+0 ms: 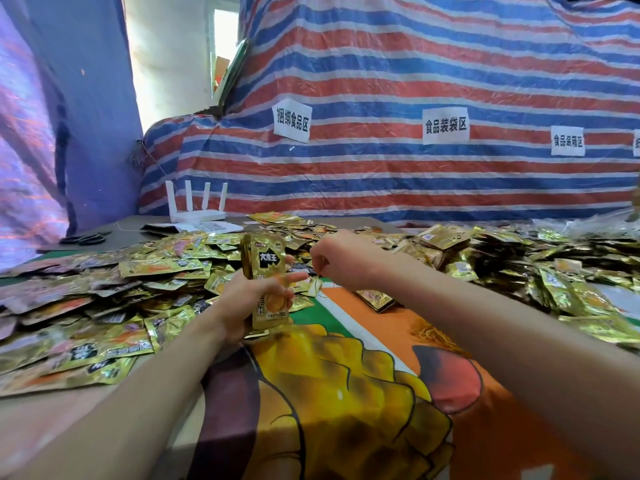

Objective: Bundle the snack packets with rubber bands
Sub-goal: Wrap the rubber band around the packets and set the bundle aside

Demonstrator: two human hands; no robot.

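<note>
My left hand [247,299] grips an upright stack of gold snack packets [265,268] above the table's middle. To the right of the stack, my right hand [341,258] is curled, its fingertips pinching what looks like a thin rubber band running toward the stack; the band is barely visible. A small heap of yellow rubber bands [431,332] lies on the orange cloth under my right forearm. Several loose gold packets [104,306] cover the table on the left, with more piled on the right [554,271].
A white router [197,207] with antennas stands at the back left beside black scissors [85,240]. A striped tarp [415,81] with paper labels forms the back wall. The printed cloth [346,393] covers the near table.
</note>
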